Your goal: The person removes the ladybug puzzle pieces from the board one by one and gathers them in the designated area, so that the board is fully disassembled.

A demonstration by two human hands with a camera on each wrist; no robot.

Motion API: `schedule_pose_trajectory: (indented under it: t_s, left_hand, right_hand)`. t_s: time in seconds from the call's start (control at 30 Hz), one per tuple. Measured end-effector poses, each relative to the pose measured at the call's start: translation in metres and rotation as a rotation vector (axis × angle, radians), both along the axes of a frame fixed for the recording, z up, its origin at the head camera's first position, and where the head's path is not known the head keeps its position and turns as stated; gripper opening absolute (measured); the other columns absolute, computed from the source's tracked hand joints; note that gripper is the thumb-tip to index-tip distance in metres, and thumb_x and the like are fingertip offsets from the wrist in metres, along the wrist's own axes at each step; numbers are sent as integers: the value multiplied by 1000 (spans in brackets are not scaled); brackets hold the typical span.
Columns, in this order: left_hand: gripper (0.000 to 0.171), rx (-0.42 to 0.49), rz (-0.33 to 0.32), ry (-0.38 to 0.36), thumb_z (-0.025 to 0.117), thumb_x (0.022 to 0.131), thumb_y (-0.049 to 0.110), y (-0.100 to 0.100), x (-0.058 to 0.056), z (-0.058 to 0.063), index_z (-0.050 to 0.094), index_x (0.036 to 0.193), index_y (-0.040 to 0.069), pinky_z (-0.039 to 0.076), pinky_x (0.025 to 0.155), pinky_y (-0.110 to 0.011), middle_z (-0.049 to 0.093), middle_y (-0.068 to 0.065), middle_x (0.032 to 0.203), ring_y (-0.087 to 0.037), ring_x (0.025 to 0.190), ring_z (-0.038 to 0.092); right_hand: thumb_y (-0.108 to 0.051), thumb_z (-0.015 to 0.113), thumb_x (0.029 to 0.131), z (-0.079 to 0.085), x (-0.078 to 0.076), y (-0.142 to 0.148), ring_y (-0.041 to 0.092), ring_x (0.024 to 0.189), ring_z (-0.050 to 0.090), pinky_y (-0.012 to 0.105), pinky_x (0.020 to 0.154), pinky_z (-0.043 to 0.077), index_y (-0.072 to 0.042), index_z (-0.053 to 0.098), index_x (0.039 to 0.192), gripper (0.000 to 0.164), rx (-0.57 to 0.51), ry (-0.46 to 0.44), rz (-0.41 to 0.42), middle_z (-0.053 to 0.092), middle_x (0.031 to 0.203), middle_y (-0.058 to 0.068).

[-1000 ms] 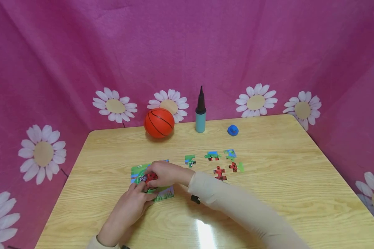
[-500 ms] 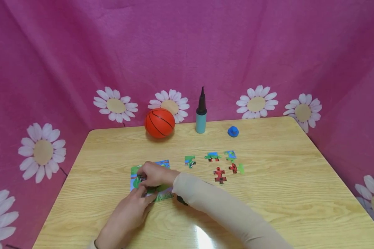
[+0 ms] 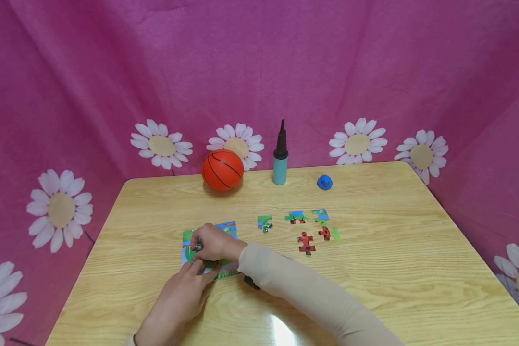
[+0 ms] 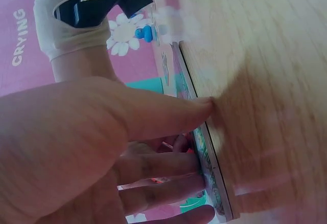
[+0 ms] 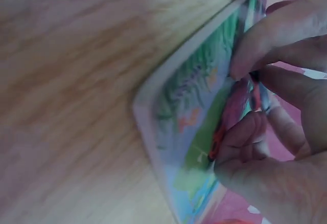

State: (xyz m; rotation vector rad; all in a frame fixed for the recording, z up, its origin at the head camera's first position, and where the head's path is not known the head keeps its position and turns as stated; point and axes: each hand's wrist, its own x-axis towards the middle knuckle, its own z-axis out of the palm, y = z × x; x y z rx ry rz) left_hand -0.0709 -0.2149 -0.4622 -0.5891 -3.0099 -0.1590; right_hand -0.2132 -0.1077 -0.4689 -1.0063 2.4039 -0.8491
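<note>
A jigsaw puzzle board [image 3: 188, 237] with a green garden picture lies at the left front of the table. My right hand [image 3: 216, 243] is over its left half, fingertips curled together. In the right wrist view those fingers pinch a small red and black puzzle piece [image 5: 256, 95] close over the board, mostly hidden by fingers. My left hand [image 3: 182, 294] rests at the board's front edge, its fingertips near the right hand's. In the left wrist view its thumb [image 4: 173, 112] touches the board's edge and its straight fingers [image 4: 158, 191] lie over the picture.
Loose puzzle pieces lie to the right, among them a red one [image 3: 306, 244] and a green-blue one [image 3: 265, 223]. Along the back stand an orange basketball [image 3: 222, 170], a teal hand pump [image 3: 280, 166] and a blue rubber duck [image 3: 325, 182]. A pink flowered cloth [image 3: 259, 72] hangs behind.
My right hand has moved left across the board and now covers the red ladybug part seen earlier. The left hand stays at the front edge, and the loose pieces have not moved.
</note>
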Motion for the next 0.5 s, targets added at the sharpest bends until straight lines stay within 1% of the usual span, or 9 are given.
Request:
schedule_pose_trajectory:
  t_s: [0.07,0.1,0.17,0.3,0.33,0.4,0.5]
  left_hand:
    - [33,1,-1,-7,82,92,19,0,0,1,79,124,18,47,66,-29,62,-4,103,-17,82,45]
    - [32,-1,0,-8,81,92,19,-1,-1,1,79,124,18,47,65,-28,62,-4,103,-17,82,46]
    - [31,-2,2,-14,81,93,20,-1,-2,1,79,124,19,47,65,-28,62,-3,102,-16,82,46]
    - [32,-9,3,-20,81,93,20,-1,-3,2,79,125,20,49,65,-29,63,-3,103,-15,82,48]
    - [33,-8,1,-14,81,92,19,-1,-3,2,79,125,20,50,66,-29,63,-2,103,-15,83,48]
    - [33,-3,-5,7,82,91,18,-2,-3,1,79,124,21,51,67,-31,63,-2,101,-16,84,51]
    - [33,9,-2,22,83,90,18,-1,-3,1,80,122,22,53,70,-34,62,-2,99,-18,86,54]
  right_hand:
    - [-13,80,93,-2,0,2,4,71,54,15,68,45,-12,78,94,3,-42,-16,9,66,77,-5]
    - [-13,79,94,-2,-1,3,3,67,54,15,65,46,-12,78,93,2,-65,-38,8,66,74,-6]
    - [-11,76,96,-3,0,5,3,61,56,15,60,47,-11,77,91,6,-111,-96,-11,67,71,-5]
    - [-10,73,98,-5,-1,11,2,61,59,15,60,50,-11,76,90,9,-191,-180,-51,69,74,-6]
    - [-9,73,98,-5,-2,13,2,62,60,16,60,50,-10,75,92,7,-218,-201,-60,69,76,-5]
    - [-8,74,98,-6,-4,19,4,65,63,17,60,52,-9,74,100,2,-251,-227,-69,70,79,-3]
    - [-7,75,96,-4,-11,32,5,71,63,17,65,53,-9,74,111,15,-260,-228,-54,70,87,0]
